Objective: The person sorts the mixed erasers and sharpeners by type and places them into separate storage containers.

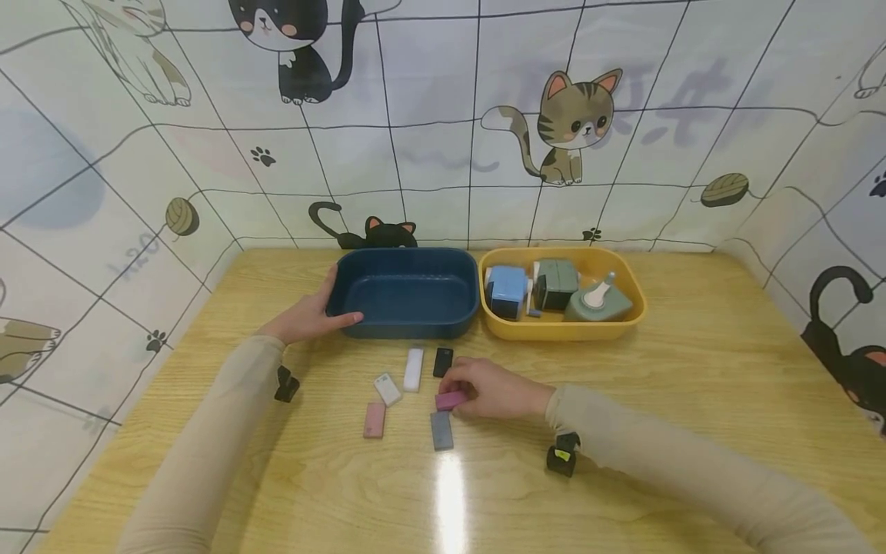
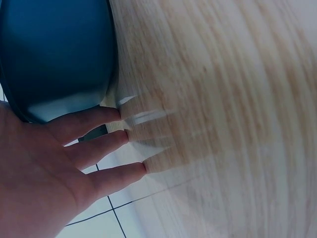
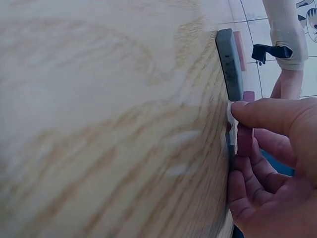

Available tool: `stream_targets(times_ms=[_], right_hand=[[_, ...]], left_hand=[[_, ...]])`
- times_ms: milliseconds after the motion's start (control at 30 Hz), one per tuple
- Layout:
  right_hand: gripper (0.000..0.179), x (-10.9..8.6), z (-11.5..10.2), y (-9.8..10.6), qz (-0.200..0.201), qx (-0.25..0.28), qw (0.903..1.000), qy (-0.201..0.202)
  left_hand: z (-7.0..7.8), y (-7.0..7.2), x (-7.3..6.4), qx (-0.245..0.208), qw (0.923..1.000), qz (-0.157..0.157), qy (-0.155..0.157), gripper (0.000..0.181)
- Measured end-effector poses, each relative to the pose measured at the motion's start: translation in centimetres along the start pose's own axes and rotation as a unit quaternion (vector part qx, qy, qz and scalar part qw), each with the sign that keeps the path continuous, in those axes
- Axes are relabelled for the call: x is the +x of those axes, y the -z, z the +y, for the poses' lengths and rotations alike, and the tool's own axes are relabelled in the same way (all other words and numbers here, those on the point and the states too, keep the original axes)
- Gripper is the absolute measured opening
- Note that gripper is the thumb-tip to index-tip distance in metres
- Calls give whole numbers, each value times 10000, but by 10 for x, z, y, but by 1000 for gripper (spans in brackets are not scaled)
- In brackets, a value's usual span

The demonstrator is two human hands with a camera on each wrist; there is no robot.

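Observation:
In the head view my right hand (image 1: 487,391) pinches a magenta eraser (image 1: 451,400) between thumb and fingers, low over the table. The right wrist view has the thumb and fingers on that eraser (image 3: 245,140), close to a grey eraser (image 3: 229,64). A black eraser (image 1: 443,362) lies just beyond the hand. To its left are a long white eraser (image 1: 413,370), a shorter white one (image 1: 388,390) and a pink one (image 1: 374,421). My left hand (image 1: 311,312) rests against the left end of a dark blue bin (image 1: 408,331), its fingers straight and spread in the left wrist view.
Beside the blue bin stands a yellow bin (image 1: 561,331). It holds a blue crank sharpener (image 1: 508,288), a green one (image 1: 557,281) and a grey-green one with a white handle (image 1: 598,304). A cat-print cloth (image 1: 436,154) hangs behind the wooden table (image 1: 706,369).

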State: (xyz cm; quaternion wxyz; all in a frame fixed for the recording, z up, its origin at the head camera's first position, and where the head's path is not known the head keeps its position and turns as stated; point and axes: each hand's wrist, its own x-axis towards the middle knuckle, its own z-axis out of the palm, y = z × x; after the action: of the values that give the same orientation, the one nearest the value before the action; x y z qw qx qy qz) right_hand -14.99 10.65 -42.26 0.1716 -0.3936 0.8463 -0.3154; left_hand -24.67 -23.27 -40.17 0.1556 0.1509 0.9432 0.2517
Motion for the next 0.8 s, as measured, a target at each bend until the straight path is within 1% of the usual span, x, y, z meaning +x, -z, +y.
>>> stream_targets(times_ms=[800], right_hand=[[25, -2, 1, -1, 130, 4, 9999, -1]], left_hand=[[0, -1, 1, -31, 10000, 27, -6, 111]])
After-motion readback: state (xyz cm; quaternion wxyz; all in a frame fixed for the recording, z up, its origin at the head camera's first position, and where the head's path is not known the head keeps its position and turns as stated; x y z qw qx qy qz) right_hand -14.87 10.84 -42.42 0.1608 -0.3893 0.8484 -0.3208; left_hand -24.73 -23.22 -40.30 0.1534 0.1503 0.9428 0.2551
